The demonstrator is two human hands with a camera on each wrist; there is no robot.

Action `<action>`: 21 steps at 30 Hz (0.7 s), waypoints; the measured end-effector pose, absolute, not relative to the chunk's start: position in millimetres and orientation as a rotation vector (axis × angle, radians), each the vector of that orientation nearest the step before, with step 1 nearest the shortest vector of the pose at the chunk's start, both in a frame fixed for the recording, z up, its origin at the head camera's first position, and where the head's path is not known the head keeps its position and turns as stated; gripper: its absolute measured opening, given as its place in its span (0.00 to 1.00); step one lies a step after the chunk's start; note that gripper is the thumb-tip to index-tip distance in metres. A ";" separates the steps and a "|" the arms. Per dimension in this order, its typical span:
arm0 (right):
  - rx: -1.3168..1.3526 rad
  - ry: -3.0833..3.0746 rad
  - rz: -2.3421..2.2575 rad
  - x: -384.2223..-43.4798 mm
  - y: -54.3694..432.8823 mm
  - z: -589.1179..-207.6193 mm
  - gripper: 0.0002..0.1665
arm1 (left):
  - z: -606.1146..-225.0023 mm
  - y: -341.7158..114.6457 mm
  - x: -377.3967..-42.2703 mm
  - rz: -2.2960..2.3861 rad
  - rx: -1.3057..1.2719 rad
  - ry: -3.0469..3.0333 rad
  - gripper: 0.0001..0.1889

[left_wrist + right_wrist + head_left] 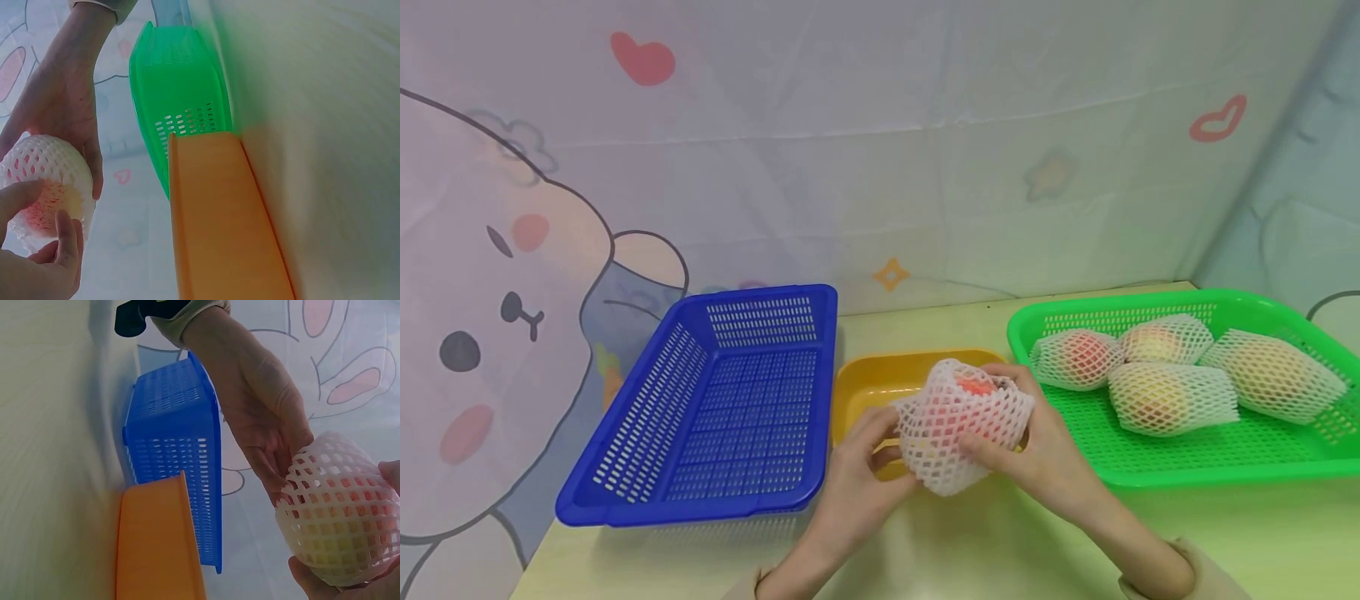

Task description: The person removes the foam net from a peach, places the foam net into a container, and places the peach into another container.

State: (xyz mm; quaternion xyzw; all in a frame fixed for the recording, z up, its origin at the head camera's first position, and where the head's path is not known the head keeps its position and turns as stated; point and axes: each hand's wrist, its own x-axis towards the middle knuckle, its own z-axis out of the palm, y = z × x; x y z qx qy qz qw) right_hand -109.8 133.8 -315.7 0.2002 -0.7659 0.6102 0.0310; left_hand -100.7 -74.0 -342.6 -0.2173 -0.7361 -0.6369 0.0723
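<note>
Above one table point(955, 554), two hands point(859, 467) point(1047, 457) hold one netted fruit point(951, 429).

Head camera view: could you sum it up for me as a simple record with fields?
Held item: round red-and-yellow fruit in a white foam net, red showing at the top
Left fingers: gripping the net's left side
Right fingers: gripping its right side
Left container: blue rectangular perforated plastic basket
Middle container: yellow plastic tub, partly hidden
Right container: green perforated plastic basket holding four net-wrapped fruits
Backdrop: pale sheet printed with hearts and a cartoon animal
</note>
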 end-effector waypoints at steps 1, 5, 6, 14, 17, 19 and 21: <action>0.619 -2.358 1.886 -109.7 133.7 -315.8 0.36 | -342.8 -74.1 -100.7 -1.924 -0.672 -2.205 0.31; 0.628 -2.354 1.900 -109.4 133.0 -316.2 0.37 | -342.4 -73.8 -100.0 -1.983 -0.701 -2.216 0.35; 0.631 -2.354 1.905 -109.4 132.8 -316.4 0.37 | -342.0 -73.7 -99.8 -1.996 -0.702 -2.229 0.36; 0.646 -2.377 1.886 -109.3 131.4 -319.0 0.37 | -341.1 -72.4 -99.0 -2.101 -0.631 -2.322 0.40; 0.659 -2.383 1.869 -109.2 130.6 -320.3 0.37 | -342.0 -72.5 -99.6 -2.114 -0.619 -2.326 0.39; 0.672 -2.381 1.857 -109.2 130.0 -320.7 0.37 | -342.4 -72.7 -100.1 -2.117 -0.614 -2.324 0.39; 0.689 -2.376 1.845 -109.1 129.5 -321.2 0.36 | -342.5 -72.9 -100.5 -2.112 -0.610 -2.326 0.39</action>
